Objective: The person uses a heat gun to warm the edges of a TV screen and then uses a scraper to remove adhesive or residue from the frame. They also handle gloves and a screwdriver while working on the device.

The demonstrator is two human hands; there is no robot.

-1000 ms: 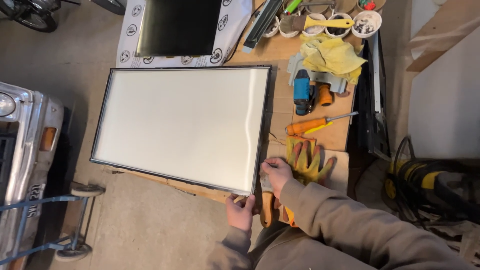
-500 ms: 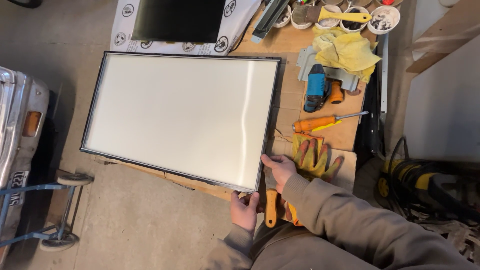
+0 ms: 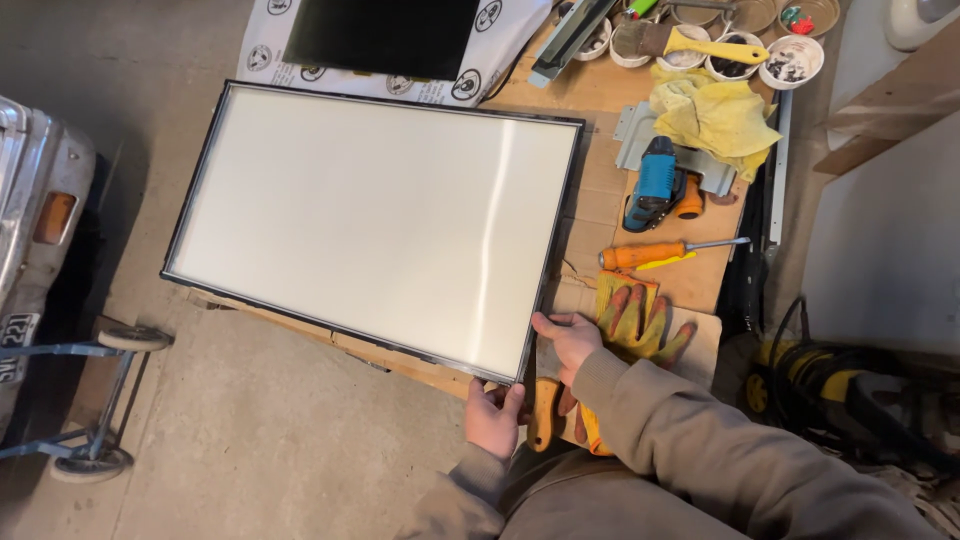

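Note:
A large flat white panel (image 3: 375,220) in a thin black frame lies on a wooden bench (image 3: 590,95) and overhangs its left edge. My left hand (image 3: 493,418) grips the panel's near corner from below. Against the right edge just above that corner rests my right hand (image 3: 568,342), fingers curled on the frame. Right beside this hand lie orange and yellow work gloves (image 3: 640,315), and an orange tool handle (image 3: 545,412) lies between my two hands.
On the bench to the right are an orange screwdriver (image 3: 655,253), a blue drill (image 3: 655,182), a yellow cloth (image 3: 712,115) and several small bowls (image 3: 790,55). A dark panel on white packing (image 3: 385,35) lies beyond. A wheeled trolley (image 3: 85,405) stands on the concrete floor at left.
The view has shifted, so the panel sits lower right in frame. Both hands stay at its near right corner, the right hand now slightly higher on the edge.

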